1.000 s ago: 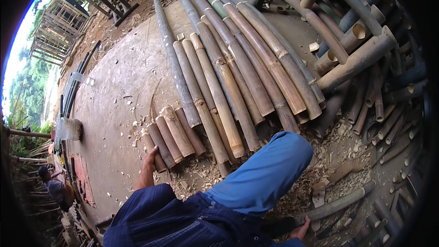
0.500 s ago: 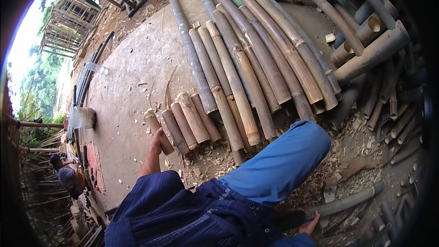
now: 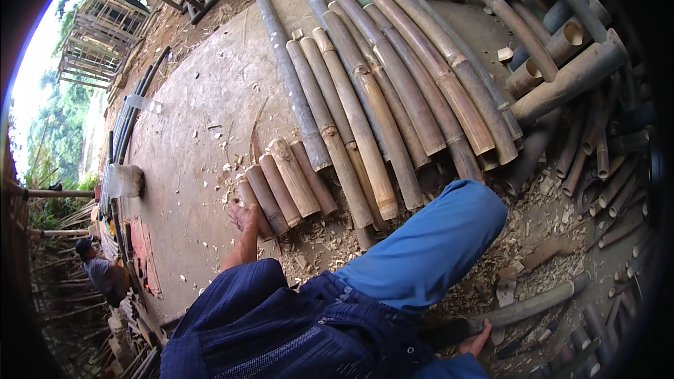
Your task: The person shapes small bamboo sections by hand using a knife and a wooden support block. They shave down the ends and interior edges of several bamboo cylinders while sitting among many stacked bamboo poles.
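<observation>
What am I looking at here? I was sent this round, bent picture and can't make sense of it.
It comes from a wide camera worn on a person's head, looking down, so straight lines curve. The blue at the bottom is their clothing and bent knee. Their left hand rests on the end of a short bamboo piece on the concrete floor. Their right hand lies against a bamboo pole among wood chips; whether its grip closes is unclear. Long bamboo poles lie ahead. Another person works at far left.

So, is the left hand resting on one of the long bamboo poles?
No, the left hand touches the near end of a short bamboo piece, beside the long poles.
</observation>
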The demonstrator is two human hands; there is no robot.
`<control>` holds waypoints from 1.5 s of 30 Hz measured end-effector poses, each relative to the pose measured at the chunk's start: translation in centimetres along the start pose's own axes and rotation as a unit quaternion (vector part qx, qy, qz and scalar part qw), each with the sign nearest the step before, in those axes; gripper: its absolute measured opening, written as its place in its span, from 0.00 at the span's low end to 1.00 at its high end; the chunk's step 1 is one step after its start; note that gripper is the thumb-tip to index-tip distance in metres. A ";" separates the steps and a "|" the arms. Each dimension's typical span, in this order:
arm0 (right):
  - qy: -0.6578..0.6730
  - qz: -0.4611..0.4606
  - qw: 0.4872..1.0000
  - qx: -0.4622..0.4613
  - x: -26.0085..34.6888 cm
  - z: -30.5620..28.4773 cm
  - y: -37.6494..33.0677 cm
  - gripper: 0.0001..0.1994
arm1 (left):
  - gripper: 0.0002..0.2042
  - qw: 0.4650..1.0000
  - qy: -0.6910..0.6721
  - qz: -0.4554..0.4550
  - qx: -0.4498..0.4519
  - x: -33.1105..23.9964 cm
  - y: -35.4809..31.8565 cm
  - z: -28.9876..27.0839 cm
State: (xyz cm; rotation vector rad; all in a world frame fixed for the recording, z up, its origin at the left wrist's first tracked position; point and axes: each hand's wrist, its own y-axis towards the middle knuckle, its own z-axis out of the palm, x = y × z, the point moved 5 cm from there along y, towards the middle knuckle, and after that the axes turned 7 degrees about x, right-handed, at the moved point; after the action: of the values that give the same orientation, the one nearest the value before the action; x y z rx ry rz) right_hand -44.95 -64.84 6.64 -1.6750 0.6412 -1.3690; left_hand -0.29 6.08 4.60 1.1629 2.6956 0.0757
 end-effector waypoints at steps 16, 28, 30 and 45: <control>0.015 0.010 0.999 0.032 -1.0 0.6 0.8 0.33 | 0.30 0.990 -0.018 -0.059 0.127 -2.3 -1.5 -1.7; 0.025 -0.002 1.000 0.015 -1.1 -0.3 1.3 0.30 | 0.42 0.968 -0.169 0.059 0.177 -15.9 -6.3 -1.0; 0.026 -0.004 1.000 0.007 -0.7 -1.0 0.9 0.31 | 0.42 0.940 -0.252 -0.026 0.230 -17.3 -6.6 -3.0; 0.031 0.004 0.999 0.029 -1.7 0.9 1.6 0.33 | 0.38 0.910 -0.370 -0.047 0.183 -20.2 12.4 1.7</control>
State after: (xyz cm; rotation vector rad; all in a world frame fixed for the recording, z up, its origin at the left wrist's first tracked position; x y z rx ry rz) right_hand -44.39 -63.98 4.37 -1.5884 0.6371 -1.4252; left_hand 22.42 -0.04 7.86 0.8849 2.1037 -0.7597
